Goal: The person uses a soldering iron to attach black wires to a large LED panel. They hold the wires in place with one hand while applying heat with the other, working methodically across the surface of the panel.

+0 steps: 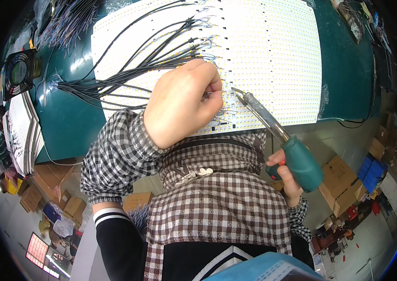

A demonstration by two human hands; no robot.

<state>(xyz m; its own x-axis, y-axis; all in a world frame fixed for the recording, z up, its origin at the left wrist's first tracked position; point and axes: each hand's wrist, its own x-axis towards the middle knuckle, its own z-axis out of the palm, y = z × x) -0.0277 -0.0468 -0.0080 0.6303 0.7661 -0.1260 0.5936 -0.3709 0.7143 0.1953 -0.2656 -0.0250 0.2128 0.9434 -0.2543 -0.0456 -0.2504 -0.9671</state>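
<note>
White light board (pixel 292 70) lies on green table (pixel 348 89), black wires (pixel 128 73) across its left half. My left hand (pixel 182 103) pinches fingertips close together; can't tell what's between them. My right hand (pixel 291 185) grips soldering iron (pixel 304 164), tip near left thumb. Best: hold wire still, dab tip quick, mind skin. Left hand hides some wires; can't tell if tip touches board.
</note>
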